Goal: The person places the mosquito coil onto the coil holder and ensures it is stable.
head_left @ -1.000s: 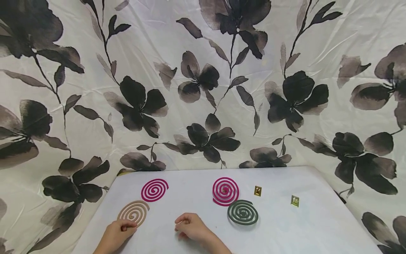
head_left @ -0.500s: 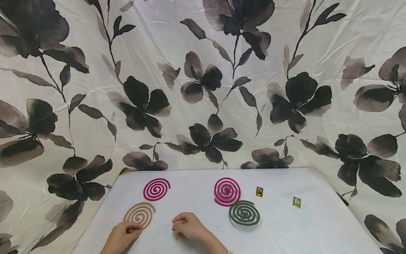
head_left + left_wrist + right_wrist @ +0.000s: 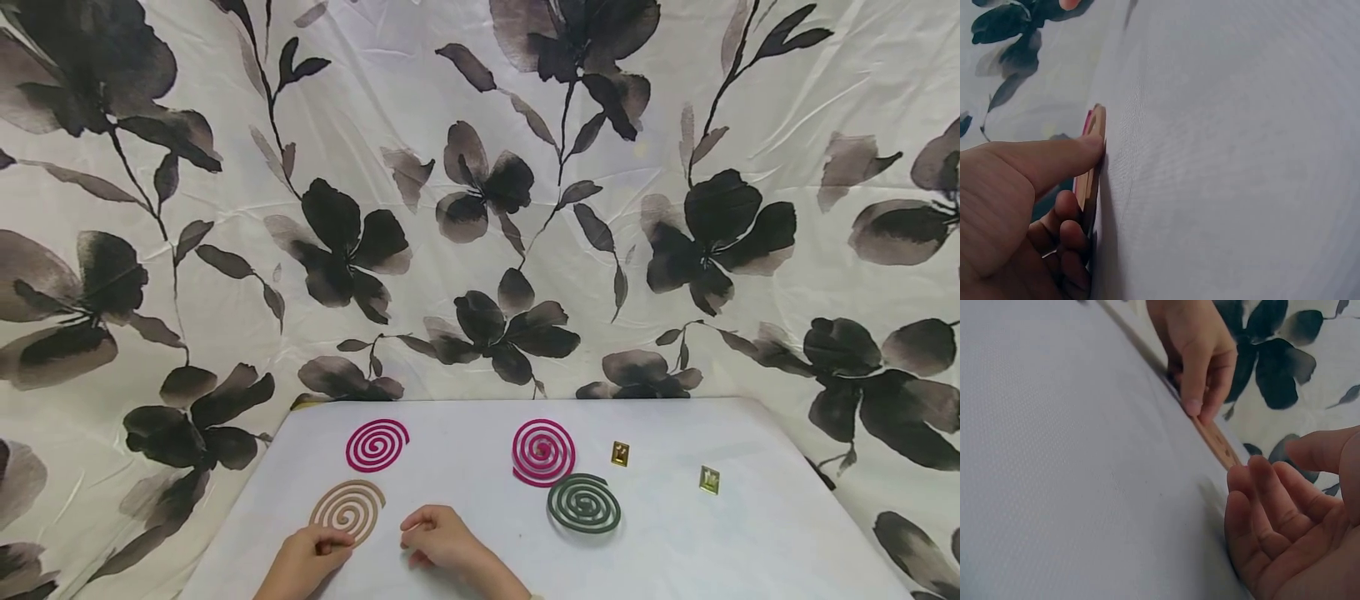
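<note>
In the head view, my left hand pinches the near edge of a tan mosquito coil between thumb and fingers. From the left wrist view, the thumb lies along the coil's edge, low over the white surface, with the fingers beneath. To the right, my right hand holds nothing, and its fingers are loosely curled. Its palm faces up in the right wrist view, with fingertips close to the tan coil's far end. A magenta mosquito coil lies behind the tan one.
Farther right, a second magenta coil lies with a dark green coil overlapping its near edge. Two small gold metal coil stands, one darker and one lighter, lie beyond them. A floral cloth hangs behind the white table.
The left hand has brought the tan coil rightward, toward the right hand. The right hand has shifted slightly left. The whole scene has drifted a little right with the head's motion.
</note>
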Motion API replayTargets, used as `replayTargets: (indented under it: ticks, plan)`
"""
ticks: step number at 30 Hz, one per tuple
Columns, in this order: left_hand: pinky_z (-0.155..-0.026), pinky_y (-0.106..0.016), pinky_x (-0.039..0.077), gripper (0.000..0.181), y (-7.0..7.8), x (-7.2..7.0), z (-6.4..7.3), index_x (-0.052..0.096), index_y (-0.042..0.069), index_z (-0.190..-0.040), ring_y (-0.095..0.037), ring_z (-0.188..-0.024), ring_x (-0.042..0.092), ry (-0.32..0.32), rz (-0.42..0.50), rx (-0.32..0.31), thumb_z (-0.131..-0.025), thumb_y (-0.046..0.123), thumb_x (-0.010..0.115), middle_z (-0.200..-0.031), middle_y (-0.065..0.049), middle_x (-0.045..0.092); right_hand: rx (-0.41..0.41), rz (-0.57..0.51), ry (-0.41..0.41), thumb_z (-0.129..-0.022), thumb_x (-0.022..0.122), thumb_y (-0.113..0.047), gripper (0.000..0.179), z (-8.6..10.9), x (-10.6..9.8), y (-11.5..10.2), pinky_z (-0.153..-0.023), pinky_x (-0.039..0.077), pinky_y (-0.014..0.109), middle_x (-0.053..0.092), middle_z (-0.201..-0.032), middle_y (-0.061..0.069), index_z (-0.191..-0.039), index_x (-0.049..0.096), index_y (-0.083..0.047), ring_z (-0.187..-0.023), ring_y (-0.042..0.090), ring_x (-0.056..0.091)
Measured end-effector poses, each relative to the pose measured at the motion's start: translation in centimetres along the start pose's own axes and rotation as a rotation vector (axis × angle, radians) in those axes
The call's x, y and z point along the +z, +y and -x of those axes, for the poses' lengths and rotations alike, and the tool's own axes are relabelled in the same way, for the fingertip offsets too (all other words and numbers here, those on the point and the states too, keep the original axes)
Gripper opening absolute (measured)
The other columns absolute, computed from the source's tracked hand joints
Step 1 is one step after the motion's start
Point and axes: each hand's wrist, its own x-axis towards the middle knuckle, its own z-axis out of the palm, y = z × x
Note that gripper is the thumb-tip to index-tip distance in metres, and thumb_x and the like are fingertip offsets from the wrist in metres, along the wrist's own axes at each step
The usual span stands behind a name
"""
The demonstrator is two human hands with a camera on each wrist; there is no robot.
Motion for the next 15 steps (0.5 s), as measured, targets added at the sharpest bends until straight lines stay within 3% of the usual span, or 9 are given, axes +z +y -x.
replayTargets:
  ticks: [7,15]
  plan:
    - [-0.056,-0.024,0.040,0.010,-0.3,-0.4,-0.3,0.073,0.014,-0.080,-0.011,-0.063,0.047,0.013,0.055,-0.040,-0.077,0.010,0.081,-0.068,0.002,0.053,0.006,-0.007,0.019,-0.086,0.063,-0.002,0.010,-0.1,0.6,-0.3,-0.048,0.043,0.020,0.067,-0.076,0.000,-0.096,0.065,-0.003,-0.054,0.010,0.057]
    - [-0.056,-0.023,0.045,0.011,-1.0,-2.3,-0.9,0.072,0.008,-0.087,-0.011,-0.063,0.052,0.096,0.041,-0.028,-0.079,0.010,0.079,-0.071,0.002,0.058,-0.009,0.021,0.048,-0.084,0.066,-0.002,0.010,-0.9,1.5,-0.2,-0.050,0.046,0.022,0.063,-0.071,0.001,-0.094,0.066,-0.005,-0.053,0.010,0.055]
